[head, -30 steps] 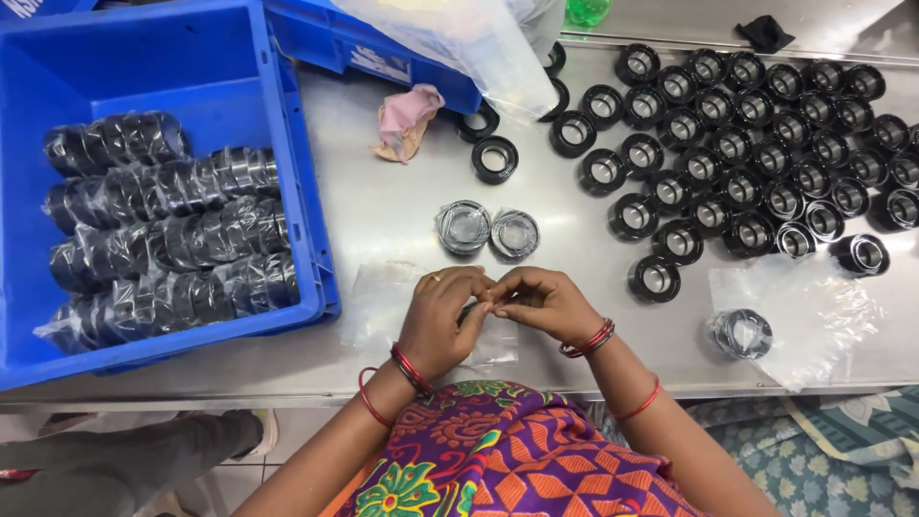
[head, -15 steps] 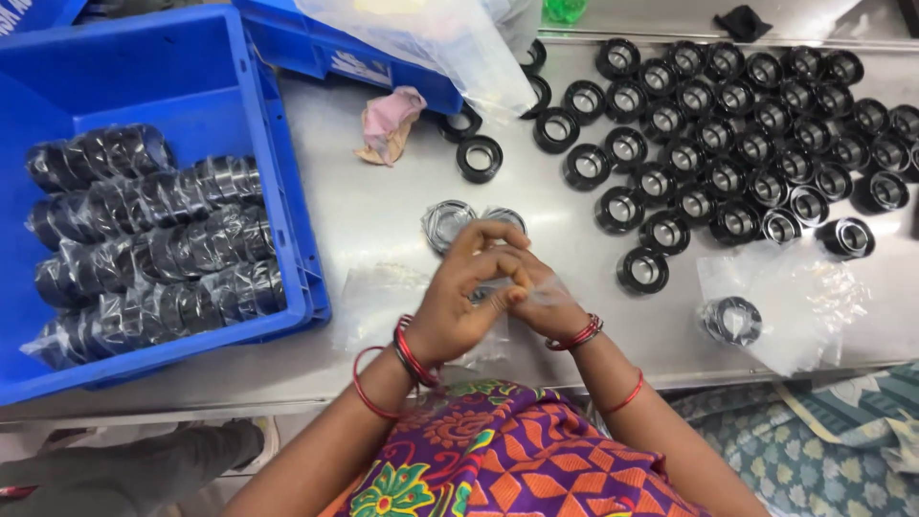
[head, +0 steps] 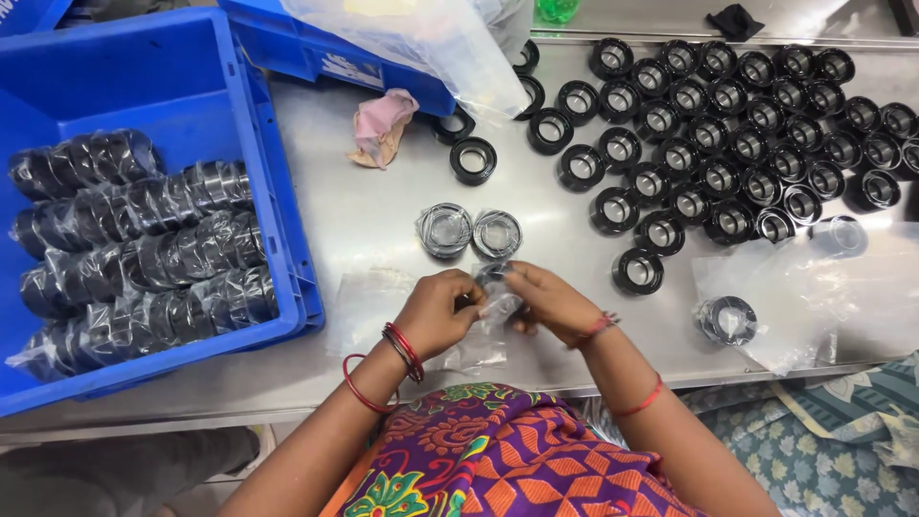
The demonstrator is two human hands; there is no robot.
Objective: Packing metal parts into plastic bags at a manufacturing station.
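Both hands (head: 498, 308) grip bagged ring (head: 495, 287); blue crate (head: 287, 239) holds wrapped ring stacks (head: 144, 254)

Small bagged part (head: 495, 292) mostly hidden between the fingers (head: 471, 299), blue crate (head: 287, 239) cut off at left edge

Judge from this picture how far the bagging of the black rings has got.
Done: rows of bagged rings fill the blue crate, and two wrapped rings lie on the table. In hand: the left hand and right hand hold a small clear bag between them; whether a ring is inside is hard to tell. Left: many bare black rings wait at the right.
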